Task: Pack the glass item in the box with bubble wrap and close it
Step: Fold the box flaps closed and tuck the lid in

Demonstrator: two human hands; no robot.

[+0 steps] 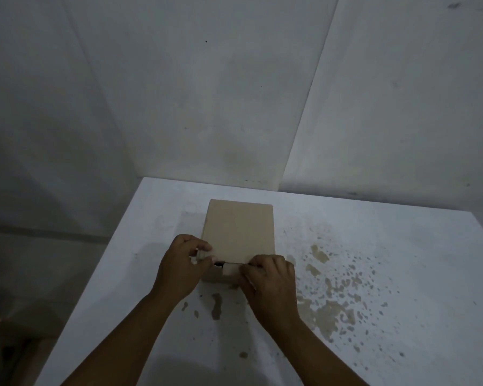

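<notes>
So the cardboard box (pixel 238 232) is sitting on a white table (pixel 388 246), a bit left of the middle, with its lid flap folded down over the top. It's nearly closed; there's only a thin dark slit along the near edge, plus a small gap at the near left corner where the flap hasn't gone in.

Both hands are working that near edge. The left hand (pixel 183 267) is at the near left corner, thumb and fingertips curled and pinching the corner of the lid. The right hand (pixel 271 282) is at the near right side, fingers curled over the front edge and gripping the flap there, knuckles up. Both forearms come in from the bottom of the view.

The glass item and the bubble wrap aren't visible with the lid down, so I can't tell from here how they sit inside.

The table has brownish patches where the white coating has worn off, mostly to the right of the box and a few just in front of it. Behind the table are plain grey walls (pixel 179 93) meeting in a corner.
</notes>
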